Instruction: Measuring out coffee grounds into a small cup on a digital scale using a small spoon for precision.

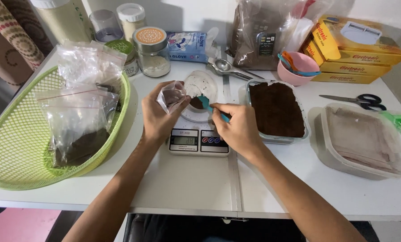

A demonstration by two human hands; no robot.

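The left hand (pixel 158 114) pinches a small clear pouch (pixel 172 95) at its mouth, above the scale (pixel 198 142). The pouch likely handles light, limp and slippery. The right hand (pixel 238 127) grips a teal scoop (pixel 208 104) loaded with brown powder.

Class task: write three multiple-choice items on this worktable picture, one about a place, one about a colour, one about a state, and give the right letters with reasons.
1. Where is the scissors?
A. in the basket
B. on the table's right side
C. on the scale

2. What colour is the basket?
A. green
B. red
C. blue

3. What does the left hand hold?
A. nothing
B. a jar
C. a small clear bag

Key: 1 B, it lies by the right-hand tub. 2 A, its mesh is light green. 3 C, the fingers pinch the bag above the scale, while the right hand holds a teal spoon.
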